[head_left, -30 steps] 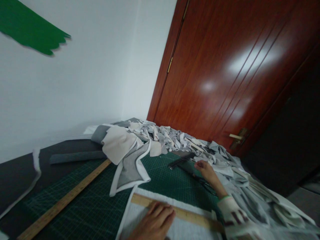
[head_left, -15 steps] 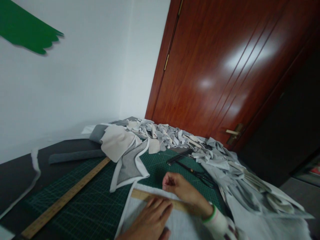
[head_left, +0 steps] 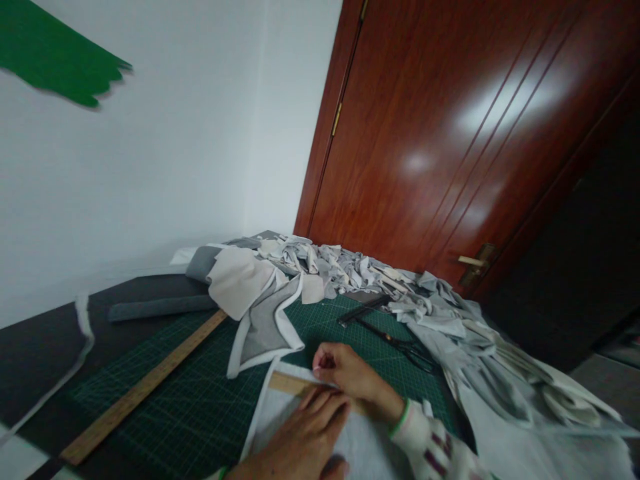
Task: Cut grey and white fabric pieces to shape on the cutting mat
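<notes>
A light grey-white piece of fabric (head_left: 367, 443) with a paler border lies on the green cutting mat (head_left: 185, 393) in front of me. Across its far part rests a short wooden ruler (head_left: 286, 383). My left hand (head_left: 310, 427) presses flat on the ruler and fabric, fingers stretched out. Just beyond, my right hand (head_left: 347, 373) is closed in a pinch at the ruler's far edge, close to the fabric's border. A tiny pale bit shows at its fingertips, too small to name.
Black-handled scissors (head_left: 400, 343) and a dark strip (head_left: 363, 311) lie beyond my right hand. A long wooden ruler (head_left: 145, 387) crosses the mat at left. A bordered grey cloth (head_left: 265, 333) sits ahead. Fabric scraps (head_left: 350, 267) are heaped behind, larger cloths (head_left: 500, 380) at right.
My right hand has moved left along the ruler, fingers still pinched. My left hand stays pressed on the ruler. The whole view has shifted slightly.
</notes>
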{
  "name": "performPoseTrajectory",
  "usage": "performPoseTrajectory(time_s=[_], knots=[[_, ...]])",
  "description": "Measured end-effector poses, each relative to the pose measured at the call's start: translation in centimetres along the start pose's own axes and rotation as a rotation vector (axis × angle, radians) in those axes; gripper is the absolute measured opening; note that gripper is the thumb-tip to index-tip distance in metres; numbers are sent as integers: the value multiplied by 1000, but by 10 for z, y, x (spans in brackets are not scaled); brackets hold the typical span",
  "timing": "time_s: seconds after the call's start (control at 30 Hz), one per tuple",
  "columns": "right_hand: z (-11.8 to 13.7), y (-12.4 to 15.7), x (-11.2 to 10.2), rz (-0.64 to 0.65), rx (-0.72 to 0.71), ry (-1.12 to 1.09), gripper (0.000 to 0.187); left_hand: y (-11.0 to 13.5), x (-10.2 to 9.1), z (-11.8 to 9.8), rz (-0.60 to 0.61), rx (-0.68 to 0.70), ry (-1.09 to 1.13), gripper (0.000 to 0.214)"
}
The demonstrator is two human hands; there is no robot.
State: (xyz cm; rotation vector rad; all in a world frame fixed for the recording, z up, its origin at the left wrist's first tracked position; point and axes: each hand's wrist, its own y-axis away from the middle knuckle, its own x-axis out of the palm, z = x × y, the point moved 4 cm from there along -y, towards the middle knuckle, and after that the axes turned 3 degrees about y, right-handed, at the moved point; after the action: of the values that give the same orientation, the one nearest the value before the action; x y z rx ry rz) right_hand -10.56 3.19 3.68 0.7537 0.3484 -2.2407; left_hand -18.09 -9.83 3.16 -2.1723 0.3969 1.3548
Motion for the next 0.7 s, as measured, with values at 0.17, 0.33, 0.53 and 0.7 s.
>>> performPoseTrajectory(time_s=[0.17,0.33,0.53,0.7], knots=[[9,-8,10,25,-13,53,7,3,2,5,-74,20,-58,58],[9,-9,6,-13,-5,64,8,3,11,15,-40,75,-97,57],[4,-7,5,53,-19,17,7,0,26,33,-20,35,-38,59],[-1,-8,13,84,-4,10,9,3,13,28,-5,-51,-44,52]])
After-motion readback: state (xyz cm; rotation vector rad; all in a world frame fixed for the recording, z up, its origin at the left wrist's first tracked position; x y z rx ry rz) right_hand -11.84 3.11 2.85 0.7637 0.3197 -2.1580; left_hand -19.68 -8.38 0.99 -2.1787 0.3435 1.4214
